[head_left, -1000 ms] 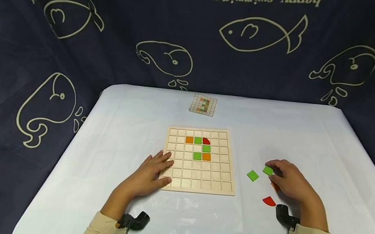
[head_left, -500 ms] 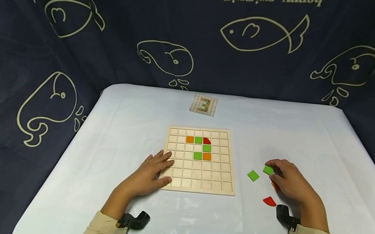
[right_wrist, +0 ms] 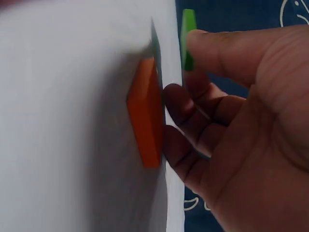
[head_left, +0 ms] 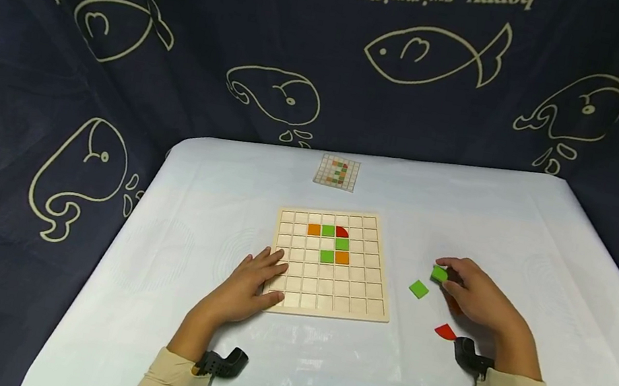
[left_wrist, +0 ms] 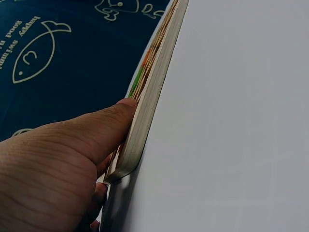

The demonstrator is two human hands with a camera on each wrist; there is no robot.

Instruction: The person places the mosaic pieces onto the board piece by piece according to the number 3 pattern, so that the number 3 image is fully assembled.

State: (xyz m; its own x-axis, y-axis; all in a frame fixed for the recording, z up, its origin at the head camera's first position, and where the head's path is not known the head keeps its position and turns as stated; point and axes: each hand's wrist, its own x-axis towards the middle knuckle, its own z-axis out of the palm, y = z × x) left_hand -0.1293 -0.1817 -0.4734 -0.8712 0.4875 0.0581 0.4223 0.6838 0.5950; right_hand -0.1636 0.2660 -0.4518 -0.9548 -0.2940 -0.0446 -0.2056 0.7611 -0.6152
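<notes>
Green tile [head_left: 440, 273] newly lifted; orange tile [right_wrist: 146, 112] perhaps under fingers [head_left: 449, 286].

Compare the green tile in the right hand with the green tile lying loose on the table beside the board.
The held green tile is pinched by the right hand and lifted clear of the table; the loose green tile lies flat, untouched. The held one sits tilted, edge-on in the right wrist view; the loose one shows its full face. The loose tile lies nearer the board. Both are green squares, seemingly alike in size.

Left hand [head_left: 250, 281] flat with fingers spread, palm down; right hand [head_left: 473, 295] raised slightly, fingertips pinched together.
</notes>
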